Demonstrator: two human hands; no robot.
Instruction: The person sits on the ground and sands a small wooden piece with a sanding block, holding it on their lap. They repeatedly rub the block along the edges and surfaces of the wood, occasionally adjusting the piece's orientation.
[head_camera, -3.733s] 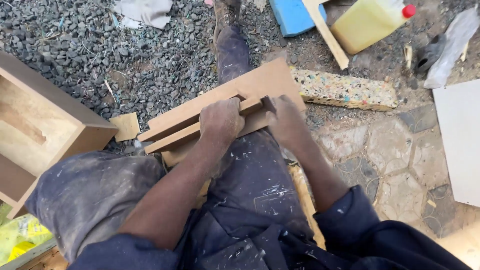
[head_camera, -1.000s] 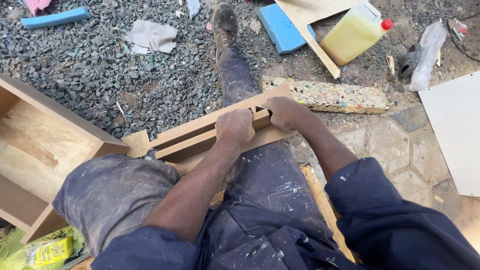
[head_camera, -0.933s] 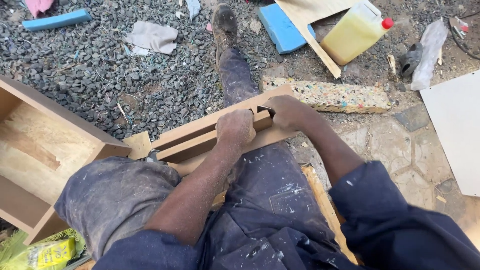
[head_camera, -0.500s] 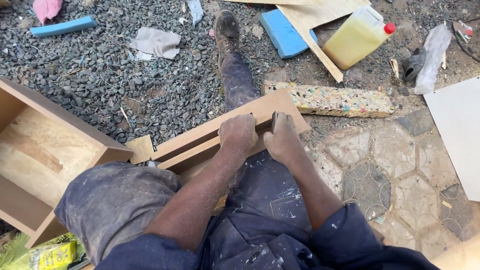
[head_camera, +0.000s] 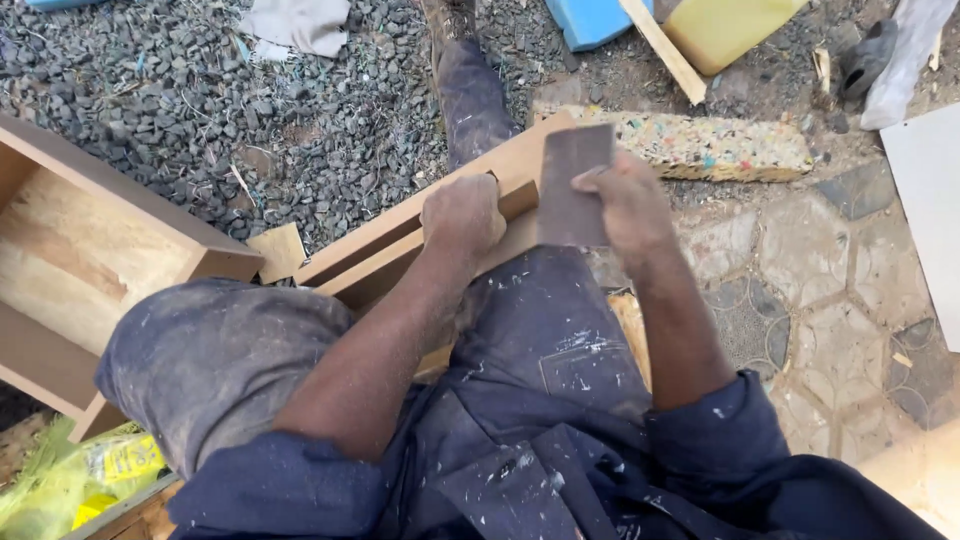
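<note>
A brown wooden piece (head_camera: 400, 245) made of joined strips lies across my lap. My left hand (head_camera: 462, 215) is closed over one of its strips near the upper end. My right hand (head_camera: 628, 200) holds up a dark brown sheet of sandpaper (head_camera: 570, 185), lifted off the wood and facing me. My dusty trousers (head_camera: 200, 350) and outstretched leg (head_camera: 470, 90) lie under the piece.
An open wooden box (head_camera: 80, 250) stands at the left on grey gravel (head_camera: 250, 110). A speckled foam block (head_camera: 700, 145) lies beyond the wood. A yellow jug (head_camera: 730, 25), a blue slab (head_camera: 590, 20), a wooden slat (head_camera: 665, 50) and a white board (head_camera: 930, 200) sit at the right.
My right hand has lifted off the wood and now shows the sandpaper sheet upright. My left hand keeps its grip on the strip.
</note>
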